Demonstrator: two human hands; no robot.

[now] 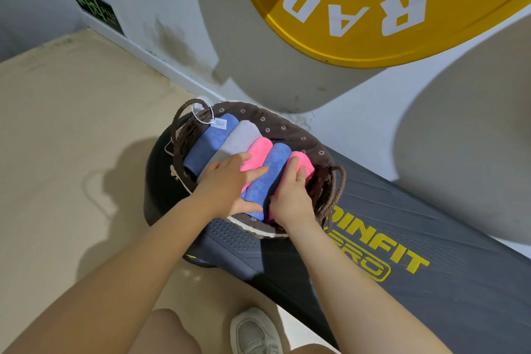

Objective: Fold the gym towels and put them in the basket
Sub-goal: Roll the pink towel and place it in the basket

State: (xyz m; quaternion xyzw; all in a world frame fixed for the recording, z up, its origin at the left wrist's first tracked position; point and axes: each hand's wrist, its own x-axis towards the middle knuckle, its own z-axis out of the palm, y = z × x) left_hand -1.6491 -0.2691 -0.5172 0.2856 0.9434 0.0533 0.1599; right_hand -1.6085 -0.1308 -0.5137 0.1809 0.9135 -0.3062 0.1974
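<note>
The yellow weight plate (pixel 359 6) is cut off by the top edge, its lettering incomplete. The tag (pixel 219 123) on the basket (pixel 287 126) handle is too small to read. The hands (pixel 230 181) cover parts of the folded towels (pixel 265 172).

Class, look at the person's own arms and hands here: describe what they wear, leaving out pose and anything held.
Both forearms are bare, with no sleeves, watch or gloves in view. The right hand wears a thin ring on one finger. The left hand shows no jewellery.
</note>
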